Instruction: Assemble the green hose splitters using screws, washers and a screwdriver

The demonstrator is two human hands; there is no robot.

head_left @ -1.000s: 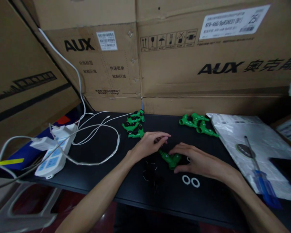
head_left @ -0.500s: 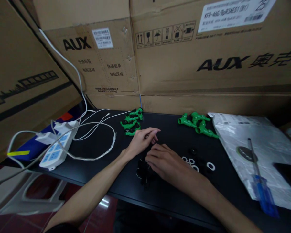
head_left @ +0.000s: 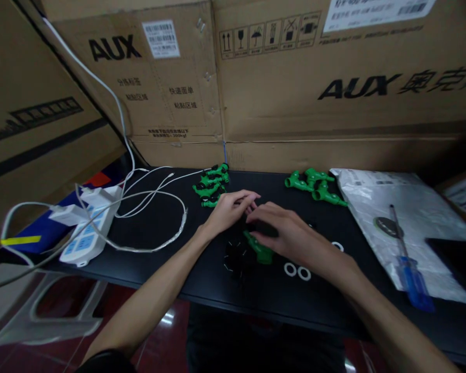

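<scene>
My left hand (head_left: 233, 208) is raised over the table, its thumb and fingers pressed together; whatever they pinch is too small or hidden. Right beside its fingertips is my right hand (head_left: 285, 228), with its thumb and curved fingers apart and a dark gap between them. A green fitting (head_left: 261, 250) lies under my right thumb, partly covered by the hand; whether they touch I cannot tell. Left of it sits a cluster of black parts (head_left: 236, 256), hard to make out on the black table. White ring washers (head_left: 304, 273) lie near my right wrist.
Green fittings with black parts (head_left: 212, 185) stand at the back centre; plain green fittings (head_left: 314, 185) lie back right. On the right, a screwdriver (head_left: 413, 282) rests on a silver mailer bag (head_left: 361, 207). A power strip (head_left: 91, 233) with cables is left; cardboard boxes (head_left: 272, 114) wall the back.
My right hand has lifted and moved up and right from the black parts, its fingers spreading. The green fitting beneath it has come into view. The camera view has shifted slightly.
</scene>
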